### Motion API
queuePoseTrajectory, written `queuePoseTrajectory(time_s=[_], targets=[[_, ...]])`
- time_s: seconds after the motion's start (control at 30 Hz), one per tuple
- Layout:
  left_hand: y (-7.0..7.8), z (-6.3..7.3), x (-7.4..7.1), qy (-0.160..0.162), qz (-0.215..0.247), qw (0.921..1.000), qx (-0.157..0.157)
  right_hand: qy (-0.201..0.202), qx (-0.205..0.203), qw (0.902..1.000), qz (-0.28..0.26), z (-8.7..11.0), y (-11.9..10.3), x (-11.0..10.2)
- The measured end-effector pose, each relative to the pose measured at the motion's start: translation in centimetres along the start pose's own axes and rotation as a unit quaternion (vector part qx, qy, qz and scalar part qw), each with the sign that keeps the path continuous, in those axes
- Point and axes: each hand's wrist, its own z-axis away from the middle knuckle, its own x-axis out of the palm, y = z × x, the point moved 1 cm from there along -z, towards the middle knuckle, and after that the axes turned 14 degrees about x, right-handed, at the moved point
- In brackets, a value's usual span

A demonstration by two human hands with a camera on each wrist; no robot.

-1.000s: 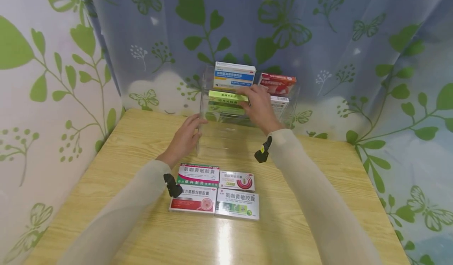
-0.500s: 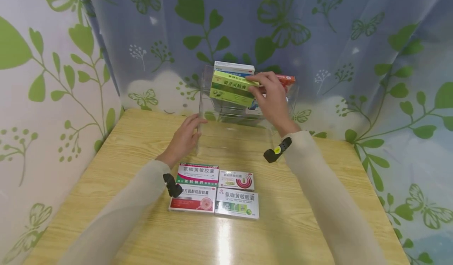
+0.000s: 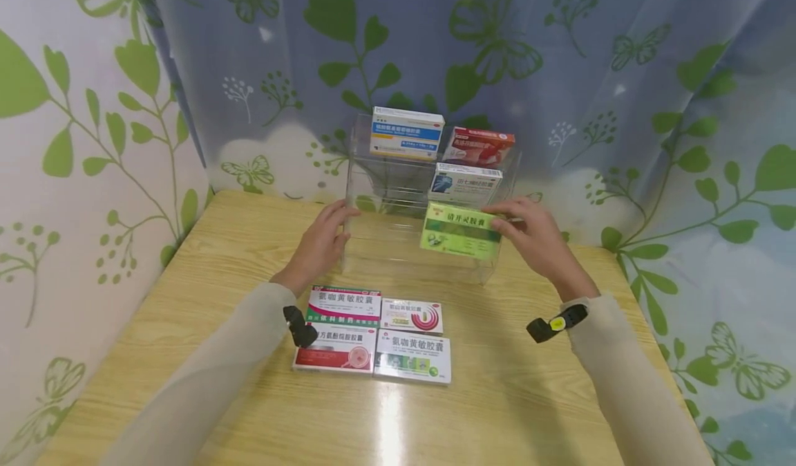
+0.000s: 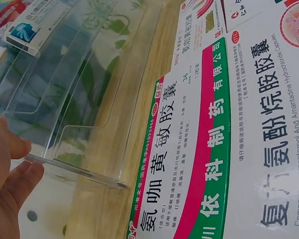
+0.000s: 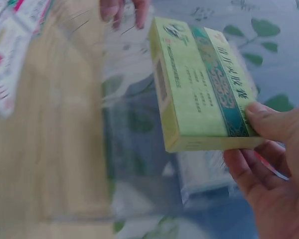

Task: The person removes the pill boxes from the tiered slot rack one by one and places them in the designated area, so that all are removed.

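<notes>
My right hand (image 3: 541, 245) pinches the right end of a green medicine box (image 3: 460, 232) between thumb and fingers. The box is held tilted in front of the lower right part of a clear acrylic display rack (image 3: 401, 204). In the right wrist view, the thumb lies on the front of this green box (image 5: 199, 89), with fingers behind it. At the rack's left side my left hand (image 3: 318, 243) grips the side panel; the left wrist view has the thumb and a finger (image 4: 27, 177) at its clear edge.
On the rack stand a blue-and-white box (image 3: 407, 134), a red box (image 3: 480, 148) and a white box (image 3: 465, 184). Several medicine boxes lie flat on the wooden table (image 3: 547, 383) in front, among them a red-and-white one (image 3: 336, 350). A patterned curtain (image 3: 560, 92) hangs behind.
My right hand has lifted the green box off the rack's middle left and carried it right and down toward the front. The white box is now uncovered. My left hand stays put.
</notes>
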Motion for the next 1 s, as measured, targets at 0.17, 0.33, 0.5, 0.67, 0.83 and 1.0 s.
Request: queuePoseTrajectory(time_s=[0.17, 0.33, 0.5, 0.67, 0.83, 1.0], targets=[[0.1, 0.2, 0.0, 0.001, 0.001, 1.0000, 0.002, -0.047, 0.042, 0.9980, 0.012, 2.7, 4.9, 0.6], [0.1, 0.2, 0.0, -0.004, 0.004, 1.0000, 0.007, -0.082, 0.071, 0.9941, 0.001, 5.2, 9.6, 1.8], [0.1, 0.1, -0.1, -0.004, 0.001, 1.0000, 0.001, -0.119, 0.102, 0.9873, -0.028, 6.7, 12.7, 3.5], [0.1, 0.0, -0.3, -0.003, 0.006, 1.0000, -0.007, -0.133, 0.111, 0.9845, -0.027, 6.8, 14.0, 5.4], [0.2, 0.0, -0.2, -0.004, 0.009, 0.9999, -0.013, -0.129, 0.094, 0.9871, -0.011, 6.5, 14.4, 6.5], [0.0, 0.0, -0.1, -0.006, 0.008, 0.9998, -0.020, -0.123, 0.077, 0.9893, 0.010, 6.2, 14.3, 7.2]])
